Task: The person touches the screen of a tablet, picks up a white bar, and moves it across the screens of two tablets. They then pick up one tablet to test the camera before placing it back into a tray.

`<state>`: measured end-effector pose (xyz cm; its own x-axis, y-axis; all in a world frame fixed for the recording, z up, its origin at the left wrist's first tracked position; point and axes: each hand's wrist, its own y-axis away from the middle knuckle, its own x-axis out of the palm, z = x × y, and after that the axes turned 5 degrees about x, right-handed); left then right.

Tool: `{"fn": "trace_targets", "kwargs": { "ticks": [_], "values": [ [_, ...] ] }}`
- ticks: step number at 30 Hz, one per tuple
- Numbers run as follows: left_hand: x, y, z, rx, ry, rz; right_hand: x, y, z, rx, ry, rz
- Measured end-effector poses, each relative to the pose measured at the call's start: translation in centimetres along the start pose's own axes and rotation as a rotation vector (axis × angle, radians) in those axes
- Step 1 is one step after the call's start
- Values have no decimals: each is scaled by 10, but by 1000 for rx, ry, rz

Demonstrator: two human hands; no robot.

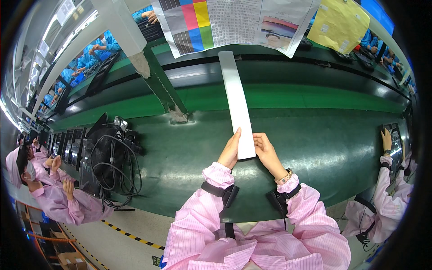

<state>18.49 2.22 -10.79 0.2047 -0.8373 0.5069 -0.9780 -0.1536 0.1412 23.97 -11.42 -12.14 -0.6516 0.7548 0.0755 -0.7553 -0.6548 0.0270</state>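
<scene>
A long, flat white strip [238, 101] reaches from the front of the green workbench [310, 153] toward the conveyor beyond it. Its near end is between my two hands, and its far end lies over the dark belt. My left hand [231, 151] grips the left edge, thumb along the side. On the opposite edge, my right hand [269, 155] holds the strip with its fingers, some of them hidden beneath it. Black bands with small dark devices sit on both my wrists, over pink striped sleeves.
A black bag [108, 157] with tangled cables lies left on the bench. A metal post [164, 87] stands behind it. Printed sheets [234, 22] and a yellow sheet [339, 24] hang above the conveyor [315, 72]. Co-workers in pink sit at both sides, others in blue across.
</scene>
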Motion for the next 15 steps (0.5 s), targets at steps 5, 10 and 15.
{"fn": "trace_targets", "kwargs": {
  "ticks": [5, 10, 15],
  "values": [
    [2, 1, -2, 3, -11, -4, 0, 1, 1, -3, 2, -3],
    [1, 0, -1, 13, -5, 7, 1, 1, 3, -11, 27, -11],
    [1, 1, -1, 23, -7, 7, 0, 1, 3, -10, 23, -13]
  ]
}}
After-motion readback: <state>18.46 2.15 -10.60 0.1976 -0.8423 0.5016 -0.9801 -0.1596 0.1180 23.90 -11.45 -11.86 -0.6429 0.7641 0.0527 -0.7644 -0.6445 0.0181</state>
